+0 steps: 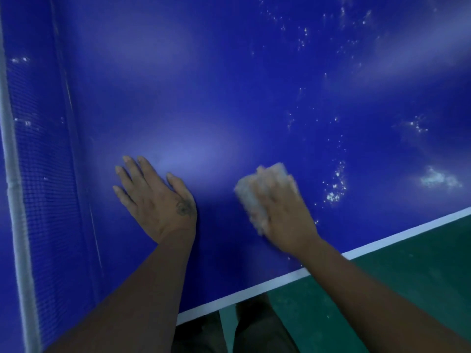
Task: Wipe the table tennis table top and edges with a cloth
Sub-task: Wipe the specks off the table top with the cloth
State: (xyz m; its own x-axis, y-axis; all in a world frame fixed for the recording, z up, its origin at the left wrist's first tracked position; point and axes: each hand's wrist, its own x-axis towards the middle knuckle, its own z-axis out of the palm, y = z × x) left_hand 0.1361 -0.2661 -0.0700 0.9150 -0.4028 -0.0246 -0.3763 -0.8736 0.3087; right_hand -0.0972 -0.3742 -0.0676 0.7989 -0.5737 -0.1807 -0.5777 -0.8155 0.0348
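Cloth [251, 197] under R fingers [276, 186] — on table [204, 85].

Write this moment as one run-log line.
left hand: flat on blue table tennis table top | right hand: pressing crumpled whitish cloth on top | white specks: right of cloth | net: left

Blue table [216, 85] with white edge line [254, 291].
The left hand [158, 200] lies flat on it, and the right hand [283, 212] presses a cloth [248, 197] on it; white specks [335, 184] lie just beyond the right fingers.
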